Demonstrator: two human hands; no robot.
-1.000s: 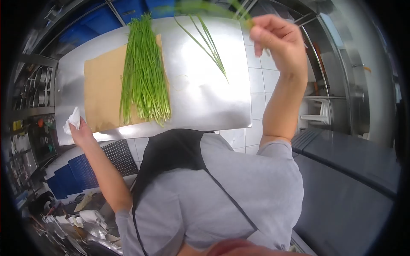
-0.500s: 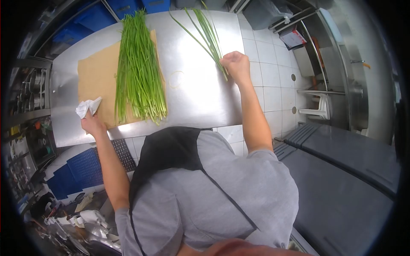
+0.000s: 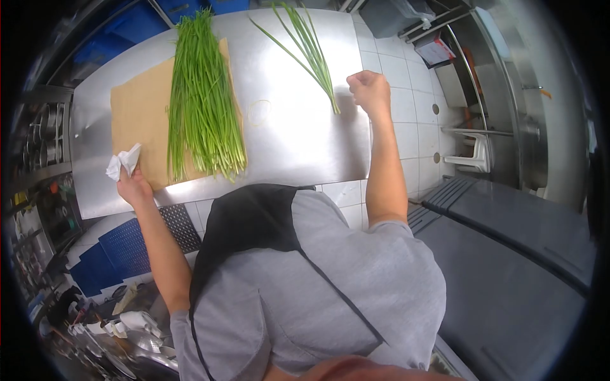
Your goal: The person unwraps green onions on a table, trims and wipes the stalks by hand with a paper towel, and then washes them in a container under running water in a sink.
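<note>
A thick bundle of long garlic chives [image 3: 206, 105] lies on brown paper [image 3: 141, 108], its pale cut ends towards me. At the paper's near left corner, my left hand [image 3: 135, 187] is closed around a crumpled white wipe [image 3: 122, 161], paper or cloth. Farther right, a few loose chives [image 3: 316, 63] rest on the steel table, fanned out at the tips. My right hand [image 3: 371, 93] is just right of their lower ends, apart from them, over the table's right edge. Its fingers are curled together and nothing shows between them.
A thin yellowish ring [image 3: 259, 113] lies on the steel table [image 3: 289, 149] between the bundle and the loose chives. Blue crates [image 3: 136, 32] stand beyond the far edge. Grey cabinets [image 3: 508, 273] are at my right, and a white stool [image 3: 469, 152] stands on the tiled floor.
My right hand has let go of the few chives and moved right, leaving them on the table. My left hand still grips the white wipe. The view has shifted slightly.
</note>
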